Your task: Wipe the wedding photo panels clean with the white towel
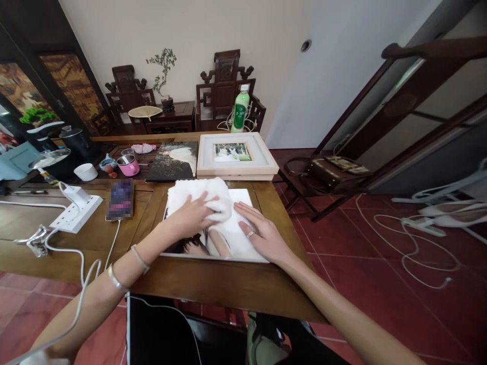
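A large flat photo print (232, 238) lies on the wooden table (213, 284) in front of me. A white cloth (201, 192) covers its far part. My left hand (192, 215) rests on the cloth, fingers curled into its bunched edge. Just to its right, my right hand (262, 230), with a ring, lies flat and open on the print, fingers stretched out.
Behind the print are a framed photo (236, 154) and a dark photo panel (173, 161). A phone (120, 199), a white power strip (75, 208) with cables, a pink pot (128, 165) and a white cup (85, 172) sit at left. A green bottle (241, 110) stands at the back. Cables (411, 238) lie on the red floor at right.
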Demonstrator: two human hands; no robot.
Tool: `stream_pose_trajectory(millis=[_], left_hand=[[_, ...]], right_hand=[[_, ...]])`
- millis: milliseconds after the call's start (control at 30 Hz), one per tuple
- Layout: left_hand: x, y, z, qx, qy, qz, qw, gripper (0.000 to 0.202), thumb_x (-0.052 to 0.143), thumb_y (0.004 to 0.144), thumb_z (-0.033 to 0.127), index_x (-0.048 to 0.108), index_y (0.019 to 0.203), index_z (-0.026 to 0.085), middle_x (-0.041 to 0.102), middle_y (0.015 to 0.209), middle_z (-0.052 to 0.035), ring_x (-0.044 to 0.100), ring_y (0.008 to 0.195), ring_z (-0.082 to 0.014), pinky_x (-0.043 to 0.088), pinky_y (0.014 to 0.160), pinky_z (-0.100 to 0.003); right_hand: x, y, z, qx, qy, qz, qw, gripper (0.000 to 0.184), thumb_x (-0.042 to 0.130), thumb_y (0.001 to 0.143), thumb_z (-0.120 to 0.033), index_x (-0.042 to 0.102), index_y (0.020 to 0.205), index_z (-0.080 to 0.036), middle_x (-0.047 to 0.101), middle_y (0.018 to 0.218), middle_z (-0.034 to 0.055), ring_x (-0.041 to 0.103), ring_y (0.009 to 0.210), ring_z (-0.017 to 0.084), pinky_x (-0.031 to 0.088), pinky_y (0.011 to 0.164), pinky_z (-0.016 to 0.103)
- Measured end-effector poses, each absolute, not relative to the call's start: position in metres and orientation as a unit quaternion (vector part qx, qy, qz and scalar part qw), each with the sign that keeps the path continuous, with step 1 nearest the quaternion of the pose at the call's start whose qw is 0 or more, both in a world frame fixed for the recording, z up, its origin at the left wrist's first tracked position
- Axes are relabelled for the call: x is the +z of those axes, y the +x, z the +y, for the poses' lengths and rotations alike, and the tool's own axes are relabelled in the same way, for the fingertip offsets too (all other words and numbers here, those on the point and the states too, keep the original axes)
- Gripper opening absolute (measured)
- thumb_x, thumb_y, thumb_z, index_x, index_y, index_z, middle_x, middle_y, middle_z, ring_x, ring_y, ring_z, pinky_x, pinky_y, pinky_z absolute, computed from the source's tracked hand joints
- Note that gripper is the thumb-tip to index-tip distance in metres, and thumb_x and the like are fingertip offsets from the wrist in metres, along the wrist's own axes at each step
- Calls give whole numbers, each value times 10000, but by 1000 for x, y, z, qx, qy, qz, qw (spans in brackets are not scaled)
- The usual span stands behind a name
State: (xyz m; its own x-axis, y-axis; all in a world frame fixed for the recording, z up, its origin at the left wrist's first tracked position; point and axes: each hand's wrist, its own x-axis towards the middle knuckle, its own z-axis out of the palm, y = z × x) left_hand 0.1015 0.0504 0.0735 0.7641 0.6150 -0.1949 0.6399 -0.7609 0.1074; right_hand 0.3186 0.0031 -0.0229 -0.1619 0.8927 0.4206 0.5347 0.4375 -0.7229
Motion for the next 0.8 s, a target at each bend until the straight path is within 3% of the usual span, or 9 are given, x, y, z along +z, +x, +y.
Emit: stream_pose_trajectory(millis=[200, 400, 567, 800], left_hand=[[65, 108, 67, -58, 931, 358, 32, 351, 436, 988, 252, 524, 1323, 193, 294, 1545, -95, 194, 1431, -356, 272, 1060, -652], [80, 107, 2, -109, 941, 319, 23, 324, 491, 949, 198, 612, 1244, 256, 342, 1526, -79, 265, 1402, -397, 349, 1023, -652], [88, 106, -52, -132, 955, 264, 15, 226, 554, 908, 256, 734, 1022, 181, 391, 1495, -100, 329, 1363, -430, 394, 1025, -594], [88, 107, -28, -104, 953, 283, -8, 241, 520, 941, 258, 682, 1117, 230, 473, 1445, -45, 422, 1330, -322, 464, 970, -419]], right_hand=[[-20, 318, 3, 213, -490, -732, 423, 416, 476, 918, -329, 567, 1317, -257, 565, 1373, 64, 457, 1335, 254, 342, 1135, 525], [-23, 317, 3, 204, -489, -733, 426, 421, 478, 908, -320, 573, 1311, -247, 562, 1377, 71, 460, 1332, 256, 354, 1129, 518], [-24, 319, 3, 201, -484, -739, 423, 440, 449, 896, -258, 566, 1320, -236, 553, 1385, 74, 454, 1336, 256, 343, 1132, 524], [-24, 319, 4, 197, -485, -740, 422, 434, 457, 906, -288, 566, 1318, -210, 553, 1383, 95, 455, 1336, 252, 341, 1132, 528]])
